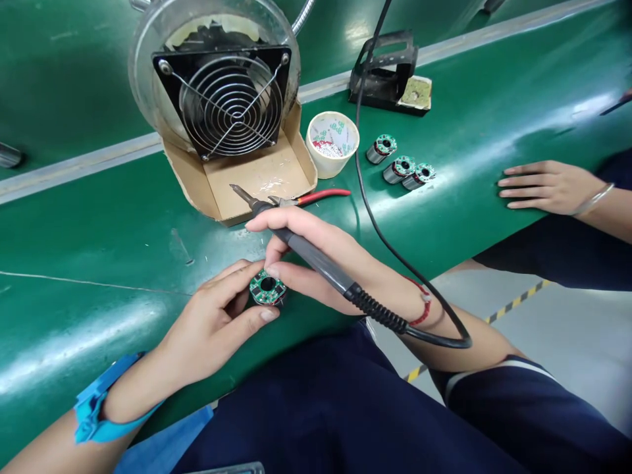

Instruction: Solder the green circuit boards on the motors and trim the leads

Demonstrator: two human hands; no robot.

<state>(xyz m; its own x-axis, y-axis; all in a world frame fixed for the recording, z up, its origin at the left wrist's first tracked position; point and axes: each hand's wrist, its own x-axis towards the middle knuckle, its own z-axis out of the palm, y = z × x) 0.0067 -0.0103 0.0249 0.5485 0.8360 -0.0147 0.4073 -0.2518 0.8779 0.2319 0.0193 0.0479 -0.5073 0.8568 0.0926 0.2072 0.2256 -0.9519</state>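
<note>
Between the thumb and fingers of my left hand [212, 322] is a small motor with a round green circuit board [260, 294] on top, a dark hole at its centre. My right hand [326, 257] holds a soldering iron [316, 257] across it, the bare tip pointing up and left, away from the board. Thumb and a fingertip of that hand also touch the board's upper edge. A black cable runs from the iron's handle, loops by the wrist and rises to the top. A thin wire [99, 280] stretches leftward from near my left hand. The motor's lower body is mostly hidden.
Ahead stand a caged fan [237, 115] in a cardboard tray [232, 187], red-handled cutters [320, 196], and a paper tub [328, 164]. Several similar motors [399, 170] and an iron stand [380, 95] with sponge [416, 92] are rightward. Another person's hand [548, 186] rests on the bench at right.
</note>
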